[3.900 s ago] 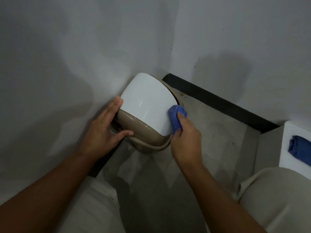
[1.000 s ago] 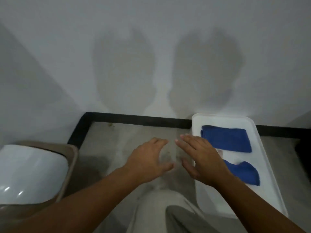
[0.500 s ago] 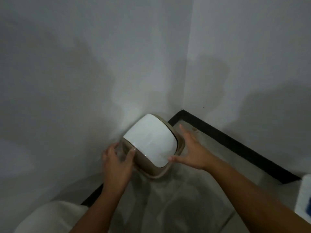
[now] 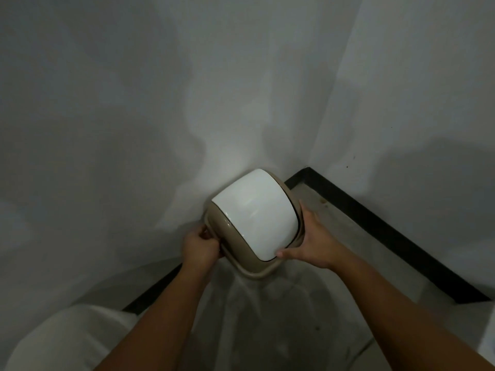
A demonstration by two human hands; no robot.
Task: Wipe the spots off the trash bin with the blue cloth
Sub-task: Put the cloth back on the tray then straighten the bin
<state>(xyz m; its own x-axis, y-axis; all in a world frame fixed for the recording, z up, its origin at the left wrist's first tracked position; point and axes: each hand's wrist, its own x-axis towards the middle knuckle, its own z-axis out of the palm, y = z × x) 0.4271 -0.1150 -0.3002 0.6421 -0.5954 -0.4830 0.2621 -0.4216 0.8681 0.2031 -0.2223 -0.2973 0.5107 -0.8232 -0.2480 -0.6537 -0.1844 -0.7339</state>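
Observation:
The trash bin (image 4: 227,231) is beige with a white swing lid (image 4: 257,212) and stands on the floor in the room's corner, close to the left wall. My left hand (image 4: 201,247) grips the bin's rim on its left side, fingers curled around the edge. My right hand (image 4: 313,242) clasps the bin's right side, thumb lying along the lid's front edge. No blue cloth is in view, and neither hand holds one. I see no spots on the lid.
Two pale walls meet just behind the bin, with a black skirting (image 4: 375,226) along the floor. Grey tiled floor (image 4: 294,317) spreads in front. My light-clothed knee (image 4: 61,341) fills the lower left. A white edge (image 4: 488,341) shows at the far right.
Since a second ago the view swung from the tray with blue cloths back to the bin. Both hands, empty, closed onto the bin's sides; the left now curls around the rim.

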